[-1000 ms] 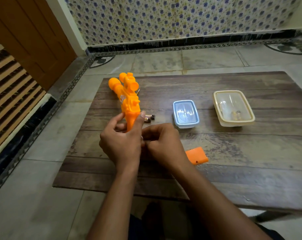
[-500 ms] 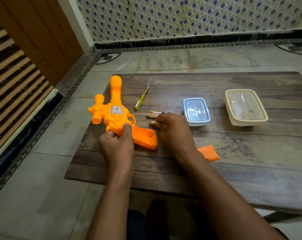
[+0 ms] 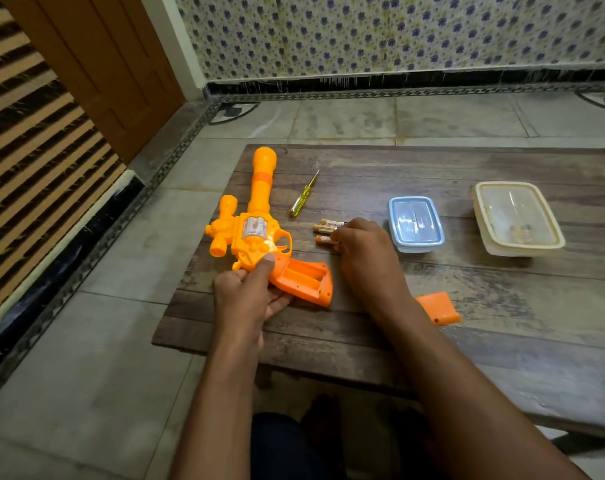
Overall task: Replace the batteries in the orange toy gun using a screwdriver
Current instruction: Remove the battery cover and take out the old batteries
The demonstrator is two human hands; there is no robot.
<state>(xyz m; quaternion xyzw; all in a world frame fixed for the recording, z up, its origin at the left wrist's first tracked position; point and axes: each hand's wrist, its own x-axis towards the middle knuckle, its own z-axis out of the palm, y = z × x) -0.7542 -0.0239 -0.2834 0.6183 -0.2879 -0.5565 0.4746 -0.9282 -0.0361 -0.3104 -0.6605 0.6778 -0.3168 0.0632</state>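
Loading the batteries looks to be the step in hand: the battery cover [image 3: 438, 308] is already off and lies on the table [image 3: 502, 358] toward its near edge, to the right of the right forearm.

Orange toy gun [image 3: 259, 237] lies flat near the table's left edge, barrel pointing to the far edge, grip toward the person. The compartment in the grip [image 3: 303, 277] faces up and appears empty. Plastic is bright orange, with a silver label on the body.

Left hand [image 3: 247, 299] grasps the gun at the top of the grip, thumb pressed on the body, fingers underneath.

Right hand [image 3: 361, 247] rests palm-down over the batteries [image 3: 327, 226], just right of the trigger guard. Three gold cells show; fingertips touch the nearest. Whether the fingers have closed on it cannot be told.

Screwdriver [image 3: 303, 195], yellow handle, lies untouched beyond the batteries, tip toward the far edge.

Blue-lidded box [image 3: 415, 223] and cream container [image 3: 517, 218] stand further right; something small lies in the cream one, not identifiable.

Judgement on next move: pinch one cell, carry it to the compartment, match its polarity, seat it while the left hand steadies the gun. Cover and screw follow.
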